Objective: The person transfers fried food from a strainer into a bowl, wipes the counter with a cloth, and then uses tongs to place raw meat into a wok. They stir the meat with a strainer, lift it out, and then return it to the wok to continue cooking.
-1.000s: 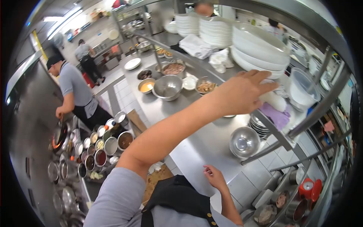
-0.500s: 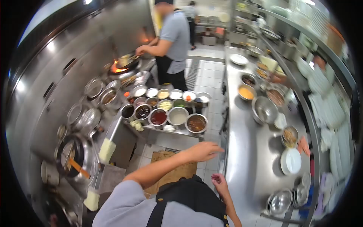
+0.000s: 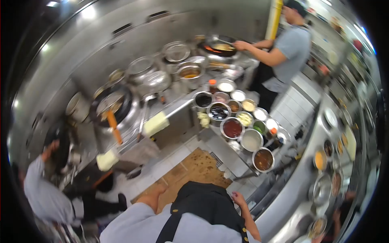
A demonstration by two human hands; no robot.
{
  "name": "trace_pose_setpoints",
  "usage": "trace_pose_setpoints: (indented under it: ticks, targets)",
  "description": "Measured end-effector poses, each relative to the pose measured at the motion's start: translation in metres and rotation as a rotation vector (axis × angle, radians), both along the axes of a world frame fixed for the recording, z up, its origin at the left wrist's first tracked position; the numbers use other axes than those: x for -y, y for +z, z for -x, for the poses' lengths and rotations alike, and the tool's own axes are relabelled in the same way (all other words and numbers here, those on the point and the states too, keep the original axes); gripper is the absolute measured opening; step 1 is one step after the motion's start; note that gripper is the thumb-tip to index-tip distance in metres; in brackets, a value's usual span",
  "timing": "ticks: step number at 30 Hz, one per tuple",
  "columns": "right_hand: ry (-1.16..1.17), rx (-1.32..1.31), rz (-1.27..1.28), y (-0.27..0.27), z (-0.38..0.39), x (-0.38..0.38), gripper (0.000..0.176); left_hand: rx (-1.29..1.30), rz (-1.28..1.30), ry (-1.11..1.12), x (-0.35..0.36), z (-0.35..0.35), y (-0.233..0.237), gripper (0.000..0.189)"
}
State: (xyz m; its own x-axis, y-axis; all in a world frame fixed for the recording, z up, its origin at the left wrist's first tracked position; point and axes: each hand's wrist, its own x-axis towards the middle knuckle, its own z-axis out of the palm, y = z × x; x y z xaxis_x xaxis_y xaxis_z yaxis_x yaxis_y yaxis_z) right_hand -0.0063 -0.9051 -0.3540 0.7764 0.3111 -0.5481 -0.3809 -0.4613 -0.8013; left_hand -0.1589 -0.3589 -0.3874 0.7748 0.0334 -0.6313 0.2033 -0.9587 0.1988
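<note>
My left hand (image 3: 159, 189) is low beside my apron, in front of the brown floor mat (image 3: 190, 166). It is blurred and foreshortened, so its fingers cannot be made out. On the other side of the apron hangs my right hand (image 3: 238, 198), fingers loosely bent and slightly apart, with nothing visible in it. Beyond that hand, a metal bowl of brown sauce (image 3: 263, 159) stands at the near corner of a stand with several bowls, among them a dark red sauce (image 3: 232, 128) and a cloudy liquid (image 3: 251, 140). Neither hand touches them.
A wok (image 3: 129, 101) with an orange-handled utensil (image 3: 114, 127) rests on the range at left; folded cloths (image 3: 156, 124) lie along its edge. One co-worker (image 3: 293, 44) cooks at a flaming wok (image 3: 221, 47). Another person (image 3: 52, 194) is close at left. A steel counter (image 3: 279, 206) runs along my right.
The view has swung left, bringing a second person into sight at the left. My left hand has drawn back from near the counter to beside my body. My right hand stays low.
</note>
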Motion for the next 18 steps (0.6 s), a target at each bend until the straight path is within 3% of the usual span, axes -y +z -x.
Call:
trace_pose_setpoints:
  ticks: [2,3,4,6,7,9,11,14,16,18]
  targets:
    - [0.103,-0.189,0.187,-0.048,-0.014,0.015,0.031,0.140,0.236,0.482,0.012,0.040,0.049,0.043]
    - [0.165,-0.188,0.188,-0.037,-0.019,0.013,0.031,-0.002,0.367,0.697,-0.001,0.062,0.007,0.041]
    - [0.235,-0.220,0.214,-0.017,-0.018,0.016,0.029,0.006,0.359,0.751,0.013,0.077,0.022,0.041]
    - [0.341,-0.249,0.232,-0.009,-0.029,0.013,0.026,0.221,0.460,1.117,0.045,0.088,0.062,0.042]
    - [0.419,-0.257,0.214,-0.020,-0.035,0.015,0.025,0.232,0.444,1.152,0.060,0.094,0.073,0.042]
    - [0.564,-0.232,0.127,-0.093,-0.049,0.033,0.025,0.259,0.596,1.397,0.091,0.114,0.071,0.041]
    - [0.694,-0.167,-0.024,-0.196,-0.067,0.053,0.026,0.129,0.570,1.371,0.119,0.134,0.077,0.041]
    - [0.265,-0.415,0.159,-0.104,-0.092,0.000,0.024,-0.040,0.530,1.345,0.146,0.164,0.091,0.041]
    - [0.327,-0.373,0.162,-0.083,-0.104,-0.024,0.026,-0.074,0.518,1.374,0.151,0.172,0.091,0.041]
    - [0.399,-0.319,0.176,-0.070,-0.119,-0.044,0.033,0.050,0.521,1.497,0.154,0.189,0.073,0.040]
